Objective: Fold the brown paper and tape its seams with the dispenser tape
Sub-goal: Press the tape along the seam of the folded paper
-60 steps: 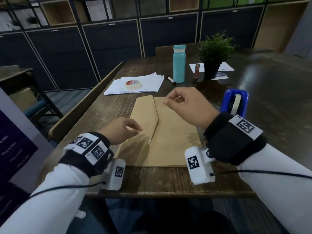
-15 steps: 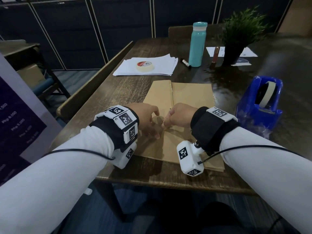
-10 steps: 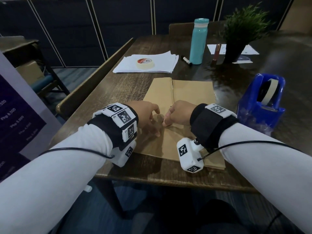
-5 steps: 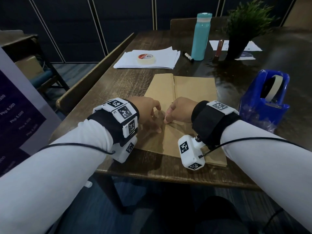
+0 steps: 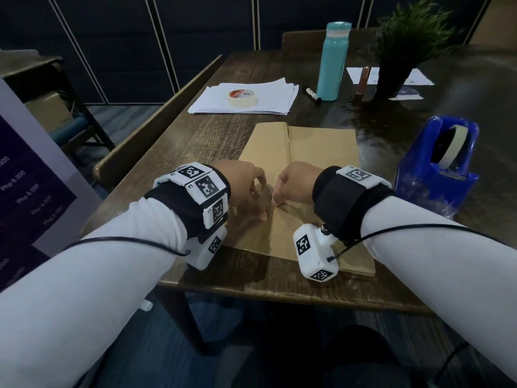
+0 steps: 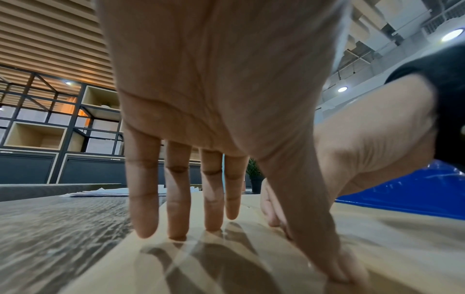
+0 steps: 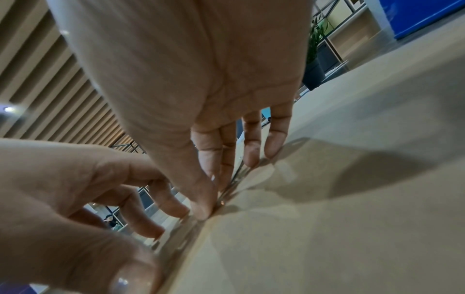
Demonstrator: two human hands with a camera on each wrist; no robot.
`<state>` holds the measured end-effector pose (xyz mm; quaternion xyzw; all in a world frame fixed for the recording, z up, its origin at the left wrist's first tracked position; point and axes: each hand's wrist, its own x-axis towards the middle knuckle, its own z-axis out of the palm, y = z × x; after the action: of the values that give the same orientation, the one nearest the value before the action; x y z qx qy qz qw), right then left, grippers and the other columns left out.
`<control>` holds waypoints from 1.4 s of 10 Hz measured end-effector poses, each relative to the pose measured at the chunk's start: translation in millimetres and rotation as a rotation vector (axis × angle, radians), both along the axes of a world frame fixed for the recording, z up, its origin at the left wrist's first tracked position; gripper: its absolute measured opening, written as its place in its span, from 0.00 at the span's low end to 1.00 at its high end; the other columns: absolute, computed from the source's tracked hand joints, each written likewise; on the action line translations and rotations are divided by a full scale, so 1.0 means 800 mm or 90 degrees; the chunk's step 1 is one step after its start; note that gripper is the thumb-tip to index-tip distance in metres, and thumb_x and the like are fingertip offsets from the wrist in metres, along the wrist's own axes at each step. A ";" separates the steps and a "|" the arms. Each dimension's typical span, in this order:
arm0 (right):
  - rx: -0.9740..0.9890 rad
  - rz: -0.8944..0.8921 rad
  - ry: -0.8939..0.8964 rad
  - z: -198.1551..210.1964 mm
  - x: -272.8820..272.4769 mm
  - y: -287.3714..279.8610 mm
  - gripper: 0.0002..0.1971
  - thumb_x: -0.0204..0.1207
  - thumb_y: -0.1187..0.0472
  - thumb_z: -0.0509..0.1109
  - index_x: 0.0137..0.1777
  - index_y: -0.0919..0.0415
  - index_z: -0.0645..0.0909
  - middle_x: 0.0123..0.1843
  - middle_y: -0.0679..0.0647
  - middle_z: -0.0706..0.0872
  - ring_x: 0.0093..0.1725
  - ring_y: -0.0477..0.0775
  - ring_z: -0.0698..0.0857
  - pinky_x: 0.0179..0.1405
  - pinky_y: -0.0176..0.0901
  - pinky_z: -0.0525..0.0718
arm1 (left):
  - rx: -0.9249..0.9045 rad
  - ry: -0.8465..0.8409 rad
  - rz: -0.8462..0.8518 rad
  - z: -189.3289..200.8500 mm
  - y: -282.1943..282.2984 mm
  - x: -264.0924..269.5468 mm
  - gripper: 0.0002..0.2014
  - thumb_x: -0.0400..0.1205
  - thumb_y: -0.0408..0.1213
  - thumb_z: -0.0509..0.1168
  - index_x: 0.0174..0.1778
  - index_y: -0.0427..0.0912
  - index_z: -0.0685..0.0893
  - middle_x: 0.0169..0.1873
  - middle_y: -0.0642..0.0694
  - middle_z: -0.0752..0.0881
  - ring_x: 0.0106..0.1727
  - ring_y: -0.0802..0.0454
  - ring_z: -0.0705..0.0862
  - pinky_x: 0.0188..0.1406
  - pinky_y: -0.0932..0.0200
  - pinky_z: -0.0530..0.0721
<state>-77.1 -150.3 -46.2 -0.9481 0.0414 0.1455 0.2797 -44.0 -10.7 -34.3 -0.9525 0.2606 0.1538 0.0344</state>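
Brown paper [image 5: 321, 147] — folded flat; dispenser [image 5: 436, 166] right.

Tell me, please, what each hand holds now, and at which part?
Nothing is gripped. The left hand and right hand press fingertips on the folded brown paper along its middle seam, near the front end.

A person's left hand [image 5: 243, 186] and right hand [image 5: 296, 182] press side by side on folded brown paper [image 5: 321, 147] on a dark wooden table [image 5: 195, 130], a blue tape dispenser [image 5: 442, 169] just right of the paper.
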 end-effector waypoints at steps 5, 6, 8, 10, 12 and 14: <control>-0.069 0.089 0.115 0.015 0.024 -0.022 0.19 0.78 0.46 0.69 0.47 0.65 0.83 0.38 0.54 0.82 0.37 0.55 0.76 0.46 0.42 0.77 | -0.014 0.008 0.015 0.007 0.009 -0.011 0.42 0.65 0.60 0.78 0.75 0.56 0.71 0.63 0.60 0.83 0.53 0.57 0.81 0.49 0.60 0.76; -0.158 0.126 0.136 0.018 0.027 -0.018 0.27 0.68 0.32 0.70 0.37 0.60 0.80 0.31 0.53 0.79 0.39 0.54 0.76 0.54 0.47 0.77 | -0.024 0.025 0.024 0.008 0.014 -0.011 0.42 0.66 0.55 0.79 0.76 0.56 0.70 0.65 0.60 0.83 0.59 0.56 0.82 0.50 0.61 0.75; -0.319 0.162 0.156 0.024 0.031 0.004 0.35 0.50 0.23 0.74 0.39 0.56 0.81 0.45 0.53 0.89 0.52 0.57 0.87 0.62 0.54 0.82 | -0.024 0.034 0.030 0.008 0.017 -0.010 0.40 0.70 0.47 0.79 0.77 0.56 0.69 0.66 0.60 0.82 0.62 0.55 0.81 0.49 0.62 0.75; -0.414 0.123 0.156 0.009 0.060 0.017 0.54 0.09 0.20 0.71 0.38 0.55 0.80 0.40 0.53 0.89 0.46 0.60 0.88 0.56 0.58 0.84 | -0.030 0.046 0.040 0.006 0.017 -0.009 0.43 0.69 0.45 0.80 0.78 0.57 0.67 0.67 0.60 0.80 0.64 0.55 0.81 0.48 0.62 0.75; -0.458 0.148 0.112 0.019 0.062 0.018 0.44 0.27 0.23 0.78 0.40 0.53 0.80 0.36 0.52 0.85 0.47 0.60 0.86 0.54 0.61 0.84 | -0.030 0.049 0.030 0.007 0.016 -0.012 0.47 0.68 0.47 0.80 0.80 0.58 0.61 0.69 0.59 0.79 0.66 0.53 0.80 0.53 0.60 0.77; -0.411 0.189 0.189 0.015 0.073 0.006 0.40 0.45 0.25 0.77 0.46 0.58 0.81 0.47 0.54 0.88 0.49 0.56 0.85 0.62 0.52 0.81 | -0.024 0.048 0.021 0.009 0.018 -0.013 0.48 0.65 0.53 0.80 0.79 0.59 0.63 0.70 0.59 0.79 0.67 0.53 0.80 0.54 0.59 0.75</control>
<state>-18.7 -145.2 -34.3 -0.9516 -0.0124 0.2998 -0.0664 -54.4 3.8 -26.8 -0.9507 0.2487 0.1850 0.0044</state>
